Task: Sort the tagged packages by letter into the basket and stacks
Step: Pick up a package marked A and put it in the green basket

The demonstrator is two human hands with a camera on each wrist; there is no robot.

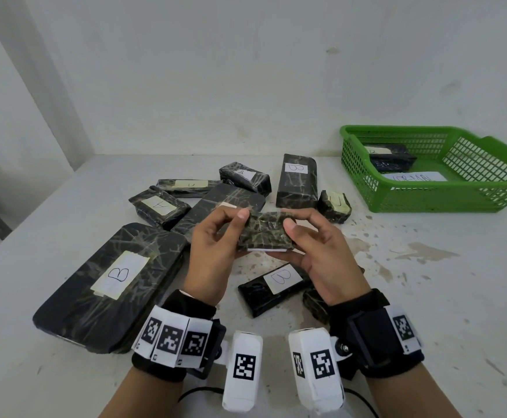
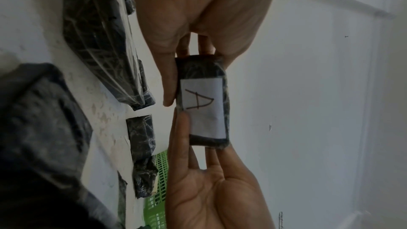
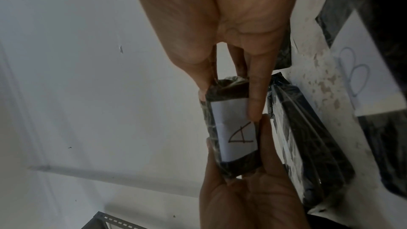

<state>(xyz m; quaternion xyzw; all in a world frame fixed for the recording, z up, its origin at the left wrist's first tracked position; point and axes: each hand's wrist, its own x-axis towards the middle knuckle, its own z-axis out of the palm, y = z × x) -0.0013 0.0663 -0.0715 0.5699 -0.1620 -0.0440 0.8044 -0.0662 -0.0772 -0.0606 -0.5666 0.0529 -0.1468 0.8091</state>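
You're gripping a small black package wrapped in glossy, crinkled film, its matt white paper tag facing away; the green plastic lattice basket is sitting on a stained, matt white counter.

A white counter carries everything, its surface stained and chipped toward the right side. A pale wall rises along its far edge.

Packages lie left of the basket, which holds 2 packages.
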